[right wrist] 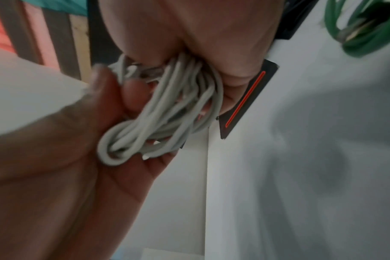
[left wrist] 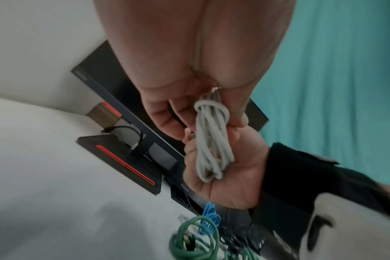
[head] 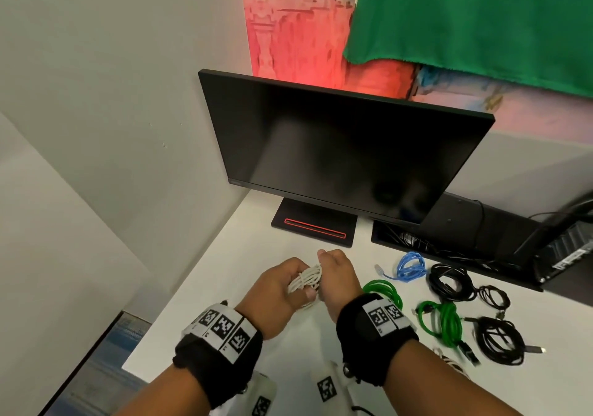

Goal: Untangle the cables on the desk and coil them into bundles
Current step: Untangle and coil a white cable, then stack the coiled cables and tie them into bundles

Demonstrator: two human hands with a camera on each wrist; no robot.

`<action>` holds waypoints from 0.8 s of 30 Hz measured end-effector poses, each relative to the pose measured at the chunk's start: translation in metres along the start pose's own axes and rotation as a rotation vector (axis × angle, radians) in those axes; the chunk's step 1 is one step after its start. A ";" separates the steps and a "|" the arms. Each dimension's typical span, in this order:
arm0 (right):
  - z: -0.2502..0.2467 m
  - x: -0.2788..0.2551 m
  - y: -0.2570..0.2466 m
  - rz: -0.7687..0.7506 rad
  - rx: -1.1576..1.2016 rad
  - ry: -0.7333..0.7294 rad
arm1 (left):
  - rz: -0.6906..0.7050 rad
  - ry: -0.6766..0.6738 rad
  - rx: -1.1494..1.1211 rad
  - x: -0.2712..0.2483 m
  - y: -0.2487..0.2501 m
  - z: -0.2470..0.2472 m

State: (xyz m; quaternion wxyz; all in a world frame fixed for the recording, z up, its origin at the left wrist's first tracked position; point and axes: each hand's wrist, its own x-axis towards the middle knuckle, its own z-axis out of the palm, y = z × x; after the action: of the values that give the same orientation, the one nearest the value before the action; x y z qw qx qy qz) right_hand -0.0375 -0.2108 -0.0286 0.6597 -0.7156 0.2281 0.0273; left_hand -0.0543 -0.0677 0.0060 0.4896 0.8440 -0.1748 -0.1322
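Above the white desk (head: pixel 224 287), in front of the monitor, a coiled white cable (head: pixel 307 278) sits between both hands. My left hand (head: pixel 284 284) grips one end of the bundle, thumb on top. My right hand (head: pixel 335 276) curls round the other end. The left wrist view shows the white cable (left wrist: pixel 211 140) running from my left hand (left wrist: pixel 178 114) into the palm of the right hand (left wrist: pixel 229 176). In the right wrist view the white cable (right wrist: pixel 167 109) comes out of my right hand (right wrist: pixel 200 44) and lies on the left hand (right wrist: pixel 78 140).
Right of my hands, coiled bundles lie on the desk: a blue one (head: pixel 410 266), two green ones (head: pixel 383 289) (head: pixel 444 319) and several black ones (head: pixel 449 279). A dark monitor (head: pixel 337 159) on its stand (head: pixel 314 226) is behind, with a black cable tray (head: pixel 449 233) at its right.
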 end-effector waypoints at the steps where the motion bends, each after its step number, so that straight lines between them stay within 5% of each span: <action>1: -0.002 0.000 -0.001 0.017 0.031 -0.030 | 0.005 -0.028 -0.036 0.000 0.002 0.001; 6: -0.017 -0.008 0.002 -0.027 0.005 -0.293 | 0.053 -0.222 -0.021 -0.008 0.003 0.000; 10: -0.020 -0.001 -0.005 -0.095 -0.160 -0.198 | 0.002 -0.196 0.042 -0.007 0.001 0.000; 15: -0.017 -0.006 -0.005 -0.401 -0.305 -0.131 | -0.320 -0.230 -0.425 0.006 0.008 -0.001; 19: -0.017 -0.008 0.007 -0.359 -0.248 -0.100 | -0.303 -0.236 -0.410 0.006 0.005 0.009; 24: -0.031 -0.011 0.016 -0.203 -0.353 -0.307 | -0.284 -0.298 -0.172 0.004 -0.005 0.019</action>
State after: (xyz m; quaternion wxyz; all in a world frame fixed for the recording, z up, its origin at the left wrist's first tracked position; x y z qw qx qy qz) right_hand -0.0610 -0.2382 -0.0358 0.5508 -0.8264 0.0439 0.1089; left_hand -0.0571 -0.0820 -0.0077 0.5050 0.7865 -0.1127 -0.3373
